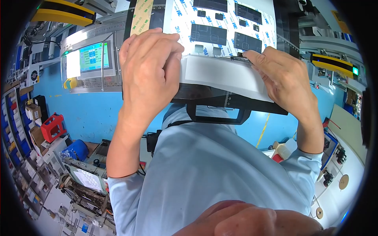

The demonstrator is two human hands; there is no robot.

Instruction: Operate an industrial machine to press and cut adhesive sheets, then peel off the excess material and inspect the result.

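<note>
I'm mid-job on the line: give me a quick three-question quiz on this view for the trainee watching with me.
1. True or false: both hands are on the flat white sheet with black die-cut shapes.
2. Which hand covers the sheet's corner nearest the lit control screen? A) left B) right
3. Fill in: the floor beneath the workstations is painted ____.

Key
1. True: the left hand and right hand both grip the white sheet.
2. A: the left hand sits beside the control screen.
3. Blue: the floor is blue with a yellow line.
</note>
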